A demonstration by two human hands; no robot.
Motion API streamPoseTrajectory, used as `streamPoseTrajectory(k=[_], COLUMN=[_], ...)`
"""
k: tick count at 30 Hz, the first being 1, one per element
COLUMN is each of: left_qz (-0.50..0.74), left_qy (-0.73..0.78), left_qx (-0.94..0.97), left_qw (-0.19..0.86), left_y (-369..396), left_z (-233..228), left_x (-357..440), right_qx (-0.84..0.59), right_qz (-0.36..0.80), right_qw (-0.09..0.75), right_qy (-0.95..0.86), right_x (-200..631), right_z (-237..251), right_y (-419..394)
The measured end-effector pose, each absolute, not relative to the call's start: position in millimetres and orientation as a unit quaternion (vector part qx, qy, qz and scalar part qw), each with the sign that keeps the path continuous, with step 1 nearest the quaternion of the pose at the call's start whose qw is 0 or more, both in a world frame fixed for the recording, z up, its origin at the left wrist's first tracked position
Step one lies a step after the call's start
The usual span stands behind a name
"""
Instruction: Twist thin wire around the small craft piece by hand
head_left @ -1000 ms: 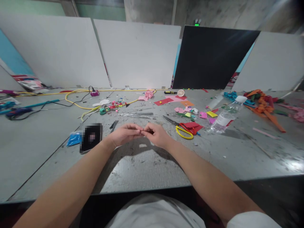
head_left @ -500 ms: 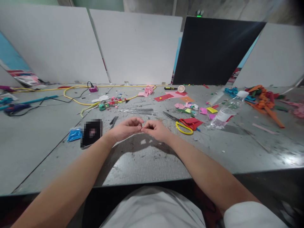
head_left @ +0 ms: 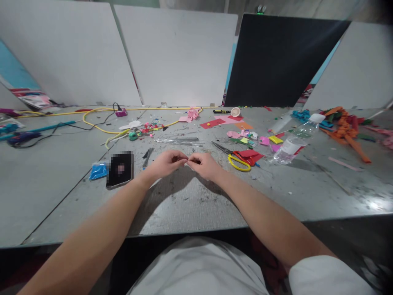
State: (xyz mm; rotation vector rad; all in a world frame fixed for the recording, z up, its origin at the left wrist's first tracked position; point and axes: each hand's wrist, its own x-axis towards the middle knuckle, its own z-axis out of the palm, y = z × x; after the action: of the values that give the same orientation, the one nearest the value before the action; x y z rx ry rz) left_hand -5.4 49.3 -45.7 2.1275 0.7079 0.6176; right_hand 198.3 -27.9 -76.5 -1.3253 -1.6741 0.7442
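Note:
My left hand (head_left: 166, 162) and my right hand (head_left: 205, 165) meet fingertip to fingertip just above the grey table (head_left: 190, 200), in the middle. Both pinch something very small between thumb and fingers; it is too small to make out. A phone (head_left: 120, 169) lies flat to the left of my left hand. Yellow-handled scissors (head_left: 233, 157) lie to the right of my right hand, beside a red paper piece (head_left: 249, 155).
A clear plastic bottle (head_left: 294, 141) lies on its side at the right. Coloured paper scraps (head_left: 245, 137), a yellow cable (head_left: 98, 123), thin metal wires (head_left: 178, 142), a blue packet (head_left: 98, 171) and orange strips (head_left: 344, 131) are scattered behind. White and black boards stand at the table's back.
The hands stay joined at the fingertips with small finger shifts. The view has tilted, so the table scene sits slightly higher in the picture.

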Motion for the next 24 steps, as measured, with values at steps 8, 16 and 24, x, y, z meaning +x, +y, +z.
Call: streamPoseTrajectory(k=[8, 16, 24], left_qz=[0.265, 0.274, 0.254], left_qy=[0.270, 0.375, 0.375], left_qx=[0.895, 0.825, 0.661], left_qw=[0.237, 0.323, 0.598], left_y=[45, 39, 40], left_z=[-45, -49, -52], left_x=[0, 3, 3], right_qx=[-0.557, -0.593, -0.600], right_qz=[0.177, 0.168, 0.145], right_qw=[0.361, 0.377, 0.404], right_qy=[-0.727, -0.692, -0.675], right_x=[196, 190, 189], right_z=[-74, -72, -74], right_y=[-32, -33, -31])
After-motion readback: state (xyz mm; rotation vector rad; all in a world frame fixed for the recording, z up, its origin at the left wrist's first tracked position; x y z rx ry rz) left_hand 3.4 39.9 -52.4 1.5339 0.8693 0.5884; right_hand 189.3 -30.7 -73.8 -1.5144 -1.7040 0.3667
